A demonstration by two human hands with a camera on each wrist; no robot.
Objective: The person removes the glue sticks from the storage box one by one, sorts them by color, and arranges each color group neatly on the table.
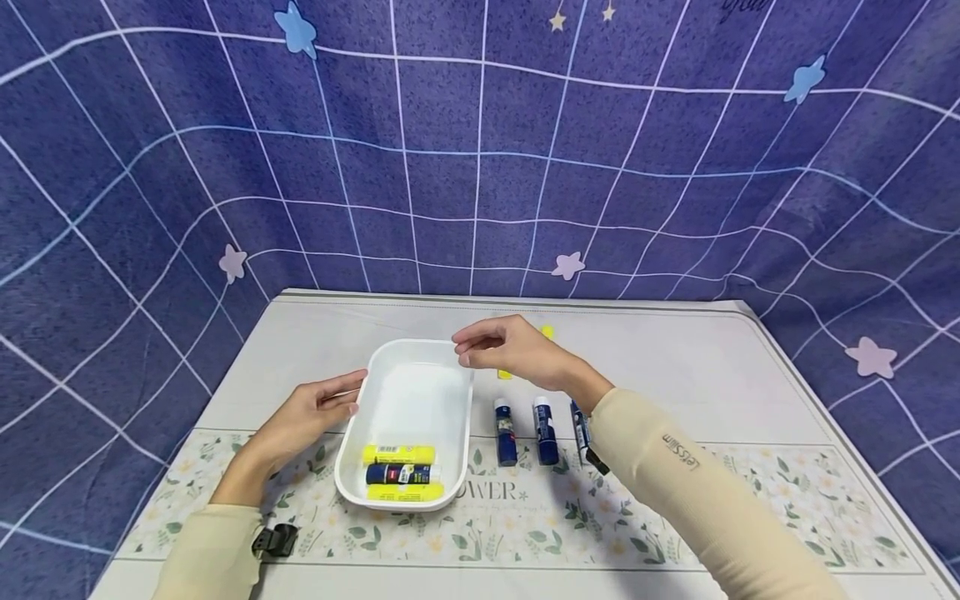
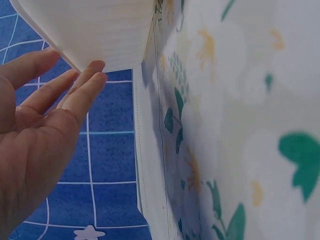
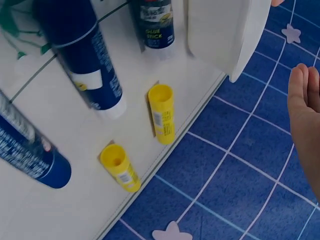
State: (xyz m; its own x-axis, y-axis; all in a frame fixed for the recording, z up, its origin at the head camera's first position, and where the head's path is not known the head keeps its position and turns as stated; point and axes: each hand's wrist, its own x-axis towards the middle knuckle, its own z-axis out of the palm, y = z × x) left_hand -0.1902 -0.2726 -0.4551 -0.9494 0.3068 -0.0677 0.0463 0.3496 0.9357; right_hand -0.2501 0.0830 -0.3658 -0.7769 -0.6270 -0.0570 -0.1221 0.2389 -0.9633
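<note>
A white tray [image 1: 420,383] sits on the table. Inside, near its front end, lie a yellow glue stick [image 1: 398,454], a dark blue glue stick [image 1: 402,474] and another yellow one [image 1: 405,492]. My left hand [image 1: 303,421] is at the tray's left side, its extended fingers [image 2: 87,92] right at the outer wall in the left wrist view. My right hand [image 1: 517,352] hovers by the tray's far right corner, fingers loosely bent, thumb below them, with nothing visible in its grasp. Its sleeve partly covers one blue glue stick [image 1: 579,425].
Right of the tray stand two more blue glue sticks [image 1: 506,433] [image 1: 545,431]. Behind them are two yellow tubes with hollow tops [image 3: 162,115] [image 3: 121,169], near the table's far edge. A purple-blue curtain [image 1: 480,167] with a grid pattern hangs behind the table.
</note>
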